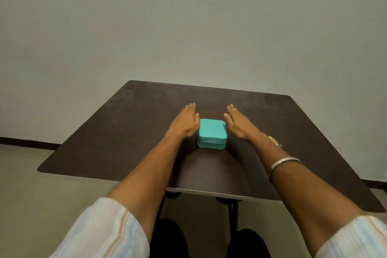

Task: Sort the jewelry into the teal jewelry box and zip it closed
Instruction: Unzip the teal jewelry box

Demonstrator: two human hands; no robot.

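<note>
Striped sleeves (100, 230) nearest. Reached with left hand (185, 122) and right hand (236, 123) flat-fingered, apart, flanking the zipped teal jewelry box (212, 133), probably to steady it for unzipping. Left gold jewelry (274, 141) at four o'clock.

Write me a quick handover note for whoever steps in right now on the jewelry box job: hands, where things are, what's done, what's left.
Left hand: open, fingers straight, beside the left side of the teal jewelry box; contact unclear.
Right hand: open, beside the box's right side, holding nothing.
Box: mid dark table, lid down.
Jewelry: small gold heap on the table, partly hidden behind the right forearm.
Done: nothing sorted, by the look of it.
Left: open the box, sort the jewelry in, zip it closed.
</note>
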